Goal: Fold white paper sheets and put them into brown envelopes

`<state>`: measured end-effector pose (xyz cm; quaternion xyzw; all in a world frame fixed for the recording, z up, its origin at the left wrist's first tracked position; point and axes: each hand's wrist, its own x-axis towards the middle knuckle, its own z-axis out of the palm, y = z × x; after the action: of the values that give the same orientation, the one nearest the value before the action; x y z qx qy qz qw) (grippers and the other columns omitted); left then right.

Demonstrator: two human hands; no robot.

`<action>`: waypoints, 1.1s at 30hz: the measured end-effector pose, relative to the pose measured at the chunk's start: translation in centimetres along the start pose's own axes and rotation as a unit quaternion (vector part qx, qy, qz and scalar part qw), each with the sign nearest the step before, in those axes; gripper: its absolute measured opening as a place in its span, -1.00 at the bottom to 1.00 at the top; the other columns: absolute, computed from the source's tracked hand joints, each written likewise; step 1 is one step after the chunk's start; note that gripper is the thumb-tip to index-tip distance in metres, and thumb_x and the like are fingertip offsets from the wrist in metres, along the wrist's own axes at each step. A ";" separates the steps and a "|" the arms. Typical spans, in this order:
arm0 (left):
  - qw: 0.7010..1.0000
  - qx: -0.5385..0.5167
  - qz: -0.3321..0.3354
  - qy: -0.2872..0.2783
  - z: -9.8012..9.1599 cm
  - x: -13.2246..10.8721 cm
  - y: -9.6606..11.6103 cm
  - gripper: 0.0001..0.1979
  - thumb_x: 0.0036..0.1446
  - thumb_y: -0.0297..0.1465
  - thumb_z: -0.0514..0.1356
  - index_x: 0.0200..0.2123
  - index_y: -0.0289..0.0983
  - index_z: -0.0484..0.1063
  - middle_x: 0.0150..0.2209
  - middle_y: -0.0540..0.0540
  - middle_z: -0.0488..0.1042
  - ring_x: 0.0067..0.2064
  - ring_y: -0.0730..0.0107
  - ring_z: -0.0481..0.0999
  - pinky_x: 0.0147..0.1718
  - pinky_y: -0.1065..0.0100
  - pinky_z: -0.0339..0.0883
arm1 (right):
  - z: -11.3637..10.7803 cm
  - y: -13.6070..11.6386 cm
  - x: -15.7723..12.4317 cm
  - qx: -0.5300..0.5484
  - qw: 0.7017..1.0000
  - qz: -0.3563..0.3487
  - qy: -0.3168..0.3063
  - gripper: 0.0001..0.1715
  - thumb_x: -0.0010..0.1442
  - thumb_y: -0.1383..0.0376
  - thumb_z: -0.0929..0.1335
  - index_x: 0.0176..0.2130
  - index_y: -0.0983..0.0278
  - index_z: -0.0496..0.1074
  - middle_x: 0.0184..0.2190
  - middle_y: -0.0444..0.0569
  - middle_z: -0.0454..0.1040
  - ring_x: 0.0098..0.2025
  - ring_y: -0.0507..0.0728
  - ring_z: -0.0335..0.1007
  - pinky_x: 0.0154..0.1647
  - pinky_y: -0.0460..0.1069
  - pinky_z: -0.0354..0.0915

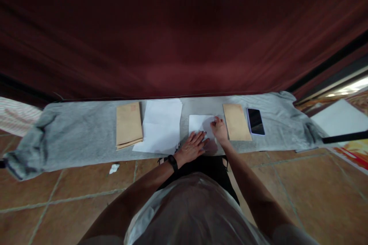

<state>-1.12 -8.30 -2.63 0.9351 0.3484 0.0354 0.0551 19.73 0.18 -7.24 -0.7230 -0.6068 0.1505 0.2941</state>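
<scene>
The small white paper [199, 123] lies flat near the middle of the long surface [276, 138], close to the near edge; a grey cloth [86, 134] covers that surface from end to end; the left hand [191, 147] lies flat on the paper's near edge, at 6 o'clock, with its grip wide and the fingers spread out; the right hand [220, 129] sits on the paper's right side, at 3 o'clock, with bent fingers and the tips down on the sheet; I cannot tell if its grip pinches the paper or only presses it; a black band [172, 162] is on the left wrist; just beside the paper at 3 o'clock lies a brown envelope [237, 121], and past it a dark phone [255, 121]; at 9 o'clock sits a pile of white sheets [161, 126], and next to that a pile of brown envelopes [128, 124]; down on the tiled floor [71, 199], at 8 o'clock, lies a little white scrap [114, 168]; a red curtain [184, 34] hangs behind the surface at 12 o'clock.
</scene>
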 end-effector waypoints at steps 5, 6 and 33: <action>1.000 0.013 0.017 0.007 -0.5 0.2 0.0 -0.45 0.39 -0.20 0.03 0.39 -0.15 0.13 0.46 -0.12 0.01 0.47 0.12 -0.07 0.41 -0.08 -0.18 | 0.5 0.3 1.7 0.028 1.000 -0.005 -0.010 -0.50 0.19 0.32 0.19 0.03 0.35 0.50 -0.20 0.15 0.61 -0.17 0.26 0.52 -0.09 0.10 0.40; 1.000 0.017 0.019 0.009 -0.5 0.4 0.0 -0.45 0.39 -0.21 0.03 0.39 -0.15 0.13 0.46 -0.12 0.00 0.48 0.13 -0.07 0.41 -0.08 -0.18 | 0.4 0.4 2.0 0.032 0.999 -0.007 -0.007 -0.51 0.20 0.32 0.18 0.03 0.34 0.50 -0.20 0.13 0.61 -0.17 0.25 0.52 -0.09 0.10 0.40; 0.988 0.000 -0.142 0.059 2.1 2.8 0.9 -0.42 0.35 -0.32 -0.07 0.35 -0.48 0.14 0.41 -0.32 0.11 0.45 0.12 0.02 0.40 0.04 -0.11 | -0.5 -1.7 -6.4 -0.164 0.963 -0.210 -0.038 -0.39 0.46 0.21 0.10 0.39 0.37 0.15 0.42 0.19 0.09 0.44 0.32 -0.04 0.40 0.29 -0.09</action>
<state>1.78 -7.28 -4.55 0.8725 0.4802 0.0818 0.0388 17.26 -5.97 -6.67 -0.6113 -0.7722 0.0110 0.1730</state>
